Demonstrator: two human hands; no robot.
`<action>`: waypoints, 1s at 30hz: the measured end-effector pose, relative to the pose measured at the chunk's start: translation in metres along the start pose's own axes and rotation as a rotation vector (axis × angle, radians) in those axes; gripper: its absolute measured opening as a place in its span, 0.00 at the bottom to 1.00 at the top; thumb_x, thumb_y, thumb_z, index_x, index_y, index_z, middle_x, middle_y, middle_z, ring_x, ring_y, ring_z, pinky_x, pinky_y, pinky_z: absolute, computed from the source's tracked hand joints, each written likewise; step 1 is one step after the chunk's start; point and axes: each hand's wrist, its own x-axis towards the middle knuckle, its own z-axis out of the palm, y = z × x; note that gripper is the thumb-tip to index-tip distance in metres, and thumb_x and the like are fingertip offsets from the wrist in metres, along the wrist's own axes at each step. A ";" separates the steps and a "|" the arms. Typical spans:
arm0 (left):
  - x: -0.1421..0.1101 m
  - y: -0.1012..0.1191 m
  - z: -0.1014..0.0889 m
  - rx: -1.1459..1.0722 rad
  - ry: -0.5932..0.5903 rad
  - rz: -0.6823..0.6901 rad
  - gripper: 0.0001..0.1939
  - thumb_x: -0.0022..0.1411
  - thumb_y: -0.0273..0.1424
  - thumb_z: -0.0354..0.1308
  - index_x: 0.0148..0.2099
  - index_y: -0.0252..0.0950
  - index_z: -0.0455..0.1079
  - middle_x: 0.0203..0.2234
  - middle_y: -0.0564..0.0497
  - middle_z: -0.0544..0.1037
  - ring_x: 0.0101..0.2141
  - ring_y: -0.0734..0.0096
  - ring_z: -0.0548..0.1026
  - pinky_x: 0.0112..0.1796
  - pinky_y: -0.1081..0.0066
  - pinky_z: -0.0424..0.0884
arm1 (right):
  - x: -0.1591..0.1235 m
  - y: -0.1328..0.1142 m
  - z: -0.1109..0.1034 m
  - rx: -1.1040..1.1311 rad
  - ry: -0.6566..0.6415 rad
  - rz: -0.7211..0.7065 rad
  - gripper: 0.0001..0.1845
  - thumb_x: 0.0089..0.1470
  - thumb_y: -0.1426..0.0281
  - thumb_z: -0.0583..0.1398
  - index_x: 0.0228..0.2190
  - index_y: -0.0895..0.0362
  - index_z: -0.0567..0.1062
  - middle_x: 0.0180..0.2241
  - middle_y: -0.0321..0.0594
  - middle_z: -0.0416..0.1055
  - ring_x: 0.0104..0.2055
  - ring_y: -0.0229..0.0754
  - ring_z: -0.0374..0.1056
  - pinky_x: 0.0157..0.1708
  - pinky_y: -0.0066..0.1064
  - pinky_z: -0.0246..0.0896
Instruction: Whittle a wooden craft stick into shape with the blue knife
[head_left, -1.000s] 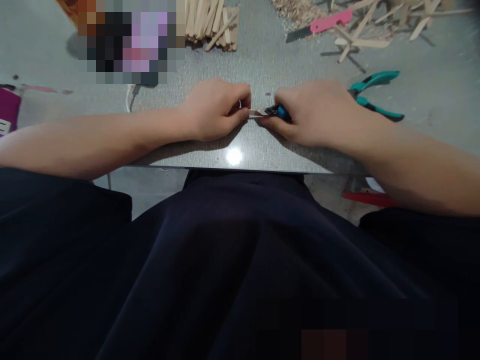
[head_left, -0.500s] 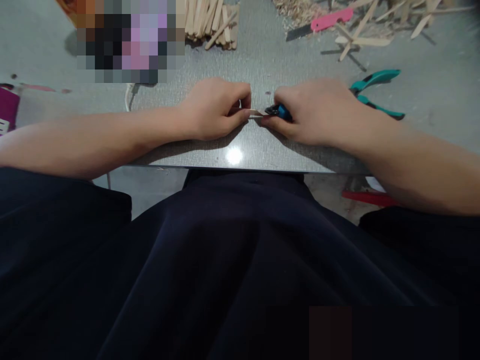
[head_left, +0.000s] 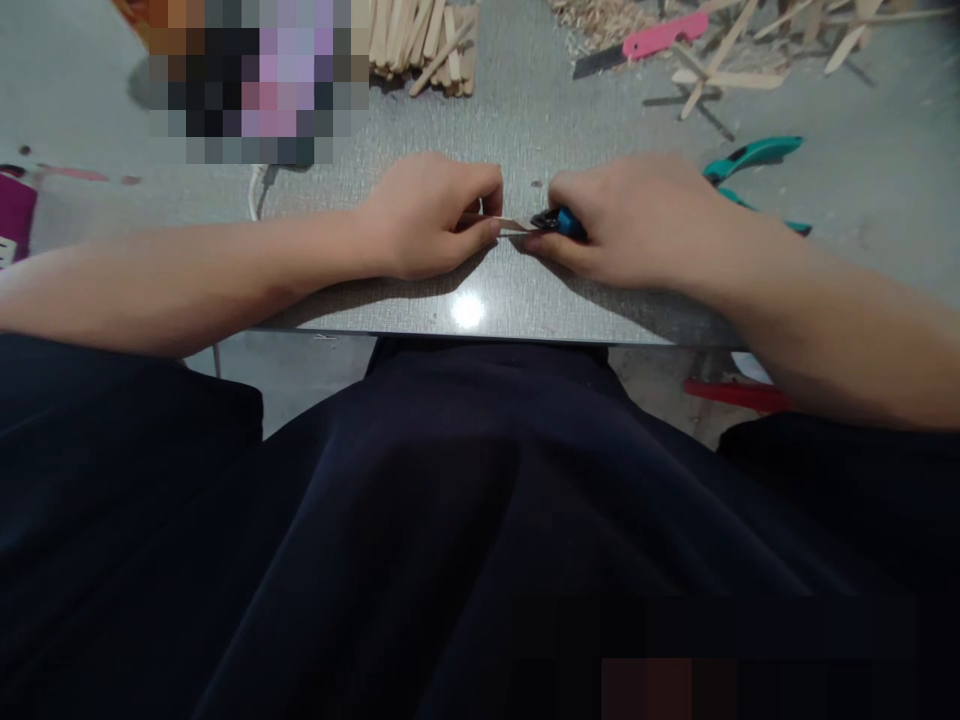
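Note:
My left hand (head_left: 431,215) rests on the grey table (head_left: 510,130), its fingers pinched on one end of a thin wooden stick (head_left: 514,224). Only a short piece of the stick shows between the two hands. My right hand (head_left: 634,215) is curled round a small blue-and-black cutting tool (head_left: 559,222), whose tip meets the stick's free end. Most of the tool is hidden inside the fist. Both forearms lie near the table's front edge.
Teal-handled pliers (head_left: 754,160) lie just right of my right hand. A pile of wooden sticks (head_left: 424,40) sits at the back centre, with a pink-handled knife (head_left: 649,42), loose sticks and shavings at the back right. A magenta object (head_left: 15,215) is at far left. A blurred patch covers the back left.

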 end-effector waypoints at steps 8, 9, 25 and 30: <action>0.000 -0.001 0.000 -0.008 0.009 0.043 0.29 0.78 0.58 0.54 0.66 0.58 0.89 0.33 0.48 0.88 0.46 0.37 0.81 0.52 0.41 0.72 | 0.001 0.006 0.004 0.077 -0.002 -0.008 0.40 0.82 0.31 0.49 0.66 0.43 0.82 0.40 0.56 0.83 0.42 0.65 0.74 0.41 0.49 0.56; 0.000 -0.001 0.000 -0.006 0.001 0.034 0.30 0.78 0.59 0.54 0.66 0.58 0.89 0.32 0.48 0.88 0.47 0.35 0.81 0.53 0.40 0.71 | 0.001 0.007 0.004 0.074 -0.001 -0.010 0.40 0.82 0.31 0.49 0.67 0.41 0.82 0.39 0.55 0.83 0.43 0.66 0.75 0.41 0.50 0.57; 0.000 0.003 -0.002 0.020 -0.013 0.005 0.30 0.75 0.58 0.55 0.65 0.58 0.89 0.33 0.48 0.87 0.48 0.36 0.85 0.54 0.41 0.78 | 0.002 0.015 0.009 0.091 0.026 -0.035 0.43 0.80 0.27 0.52 0.66 0.45 0.83 0.37 0.55 0.79 0.46 0.68 0.76 0.45 0.51 0.65; -0.001 -0.004 0.000 -0.017 -0.010 0.044 0.33 0.78 0.57 0.53 0.70 0.55 0.88 0.32 0.47 0.88 0.52 0.32 0.84 0.59 0.40 0.75 | 0.001 0.013 0.008 0.048 0.014 -0.035 0.44 0.81 0.27 0.48 0.68 0.44 0.82 0.38 0.56 0.81 0.44 0.68 0.76 0.42 0.52 0.63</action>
